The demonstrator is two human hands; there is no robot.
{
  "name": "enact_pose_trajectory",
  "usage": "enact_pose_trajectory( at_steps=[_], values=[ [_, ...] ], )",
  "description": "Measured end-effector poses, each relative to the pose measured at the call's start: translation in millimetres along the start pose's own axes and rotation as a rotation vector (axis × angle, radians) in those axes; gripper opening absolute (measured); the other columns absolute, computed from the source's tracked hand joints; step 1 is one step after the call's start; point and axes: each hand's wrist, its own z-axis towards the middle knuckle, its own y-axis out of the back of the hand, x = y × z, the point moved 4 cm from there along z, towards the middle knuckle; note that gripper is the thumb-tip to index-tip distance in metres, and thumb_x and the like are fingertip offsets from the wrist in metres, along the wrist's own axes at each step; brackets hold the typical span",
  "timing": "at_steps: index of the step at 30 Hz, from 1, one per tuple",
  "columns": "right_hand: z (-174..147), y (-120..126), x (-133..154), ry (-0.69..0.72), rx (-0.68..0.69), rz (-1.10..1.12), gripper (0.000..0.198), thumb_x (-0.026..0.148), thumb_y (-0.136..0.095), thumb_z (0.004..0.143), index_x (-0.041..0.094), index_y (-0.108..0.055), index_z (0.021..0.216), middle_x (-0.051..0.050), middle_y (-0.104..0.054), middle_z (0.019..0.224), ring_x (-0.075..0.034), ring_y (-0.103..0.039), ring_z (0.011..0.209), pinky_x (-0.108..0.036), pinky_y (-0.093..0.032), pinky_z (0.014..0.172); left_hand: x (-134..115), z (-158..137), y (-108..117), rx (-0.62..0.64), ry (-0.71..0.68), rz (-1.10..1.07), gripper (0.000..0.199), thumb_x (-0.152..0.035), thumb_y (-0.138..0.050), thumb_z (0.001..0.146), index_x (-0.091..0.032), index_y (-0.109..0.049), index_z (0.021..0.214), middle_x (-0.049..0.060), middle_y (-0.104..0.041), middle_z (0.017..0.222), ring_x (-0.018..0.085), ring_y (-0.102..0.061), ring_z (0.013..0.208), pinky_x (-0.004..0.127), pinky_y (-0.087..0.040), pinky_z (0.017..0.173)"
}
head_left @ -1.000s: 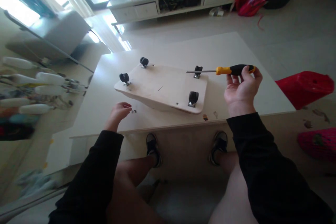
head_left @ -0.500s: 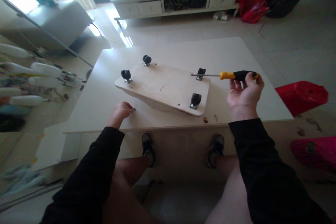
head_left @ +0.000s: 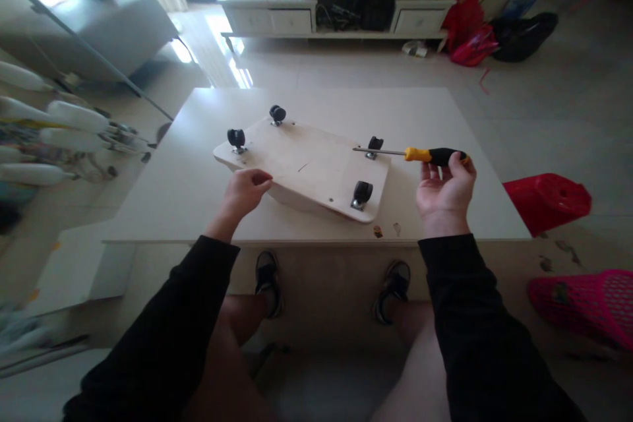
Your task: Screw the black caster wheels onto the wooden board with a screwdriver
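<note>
A pale wooden board [head_left: 306,168] lies on the low white table [head_left: 168,201], propped at a slant, with a black caster at each corner, such as the near right one [head_left: 362,192]. My left hand [head_left: 246,188] rests at the board's near left edge with its fingertips pinched together; whether anything small sits between them I cannot tell. My right hand [head_left: 445,194] holds a screwdriver [head_left: 435,156] by its yellow and black handle. Its shaft lies level and points left, with the tip over the far right caster [head_left: 374,144].
Two small bits [head_left: 386,231] lie near the table's front edge. A red plastic stool [head_left: 546,201] and a pink mesh basket [head_left: 588,306] stand on the right. A white cabinet [head_left: 336,13] runs along the back. A rack [head_left: 64,138] stands on the left. My feet are under the table.
My left hand went to small dark bits on the table, pinched shut there, then moved up to the board's near edge. The right hand kept the screwdriver level over the far right caster.
</note>
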Motion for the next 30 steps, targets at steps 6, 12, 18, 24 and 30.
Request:
enact_pose_trajectory(
  at_steps=[6,12,18,24,30],
  values=[
    [-24.7,-14.6,-11.4,-0.036,0.05,-0.03,0.043,0.028,-0.081,0.079,0.032,-0.051,0.11,0.005,-0.068,0.108,-0.012,-0.074,0.093,-0.03,-0.066,0.08,-53.7,-13.1,-63.9,0.059,-0.193,-0.297,0.007,-0.025,-0.072,0.086,-0.02,-0.076,0.088,0.005,-0.079,0.081,0.018,-0.072,0.076,0.031,-0.057,0.072],
    [-34.6,-20.5,-14.2,0.026,0.133,-0.108,0.055,0.031,-0.086,0.072,0.034,-0.051,0.114,0.006,-0.071,0.11,-0.015,-0.078,0.093,-0.033,-0.065,0.078,-85.5,-25.4,-87.0,0.133,-0.411,-0.294,0.012,-0.018,-0.07,0.086,-0.021,-0.071,0.098,0.002,-0.078,0.082,0.015,-0.071,0.074,0.03,-0.058,0.074],
    [-39.7,-23.6,-8.2,0.106,0.224,-0.161,0.056,0.03,-0.089,0.069,0.033,-0.054,0.113,0.007,-0.07,0.108,-0.017,-0.08,0.093,-0.036,-0.066,0.08,-98.6,-33.6,-89.5,0.162,-0.546,-0.224,0.025,-0.015,-0.069,0.088,-0.022,-0.068,0.112,0.0,-0.078,0.084,0.013,-0.07,0.074,0.029,-0.057,0.077],
    [-44.2,-25.6,-6.0,0.136,0.241,-0.19,0.056,0.03,-0.089,0.068,0.031,-0.055,0.112,0.006,-0.069,0.107,-0.017,-0.079,0.095,-0.038,-0.067,0.08,-99.1,-35.9,-88.3,0.159,-0.554,-0.199,0.033,-0.013,-0.068,0.087,-0.023,-0.068,0.119,-0.001,-0.078,0.084,0.014,-0.071,0.074,0.029,-0.056,0.075],
    [-48.7,-26.3,-6.8,0.153,0.258,-0.225,0.054,0.031,-0.089,0.068,0.031,-0.057,0.111,0.007,-0.068,0.105,-0.016,-0.077,0.096,-0.036,-0.068,0.078,-99.3,-39.5,-85.7,0.158,-0.571,-0.137,0.037,-0.009,-0.068,0.086,-0.023,-0.068,0.12,0.0,-0.079,0.085,0.015,-0.073,0.076,0.029,-0.056,0.075]
  ],
)
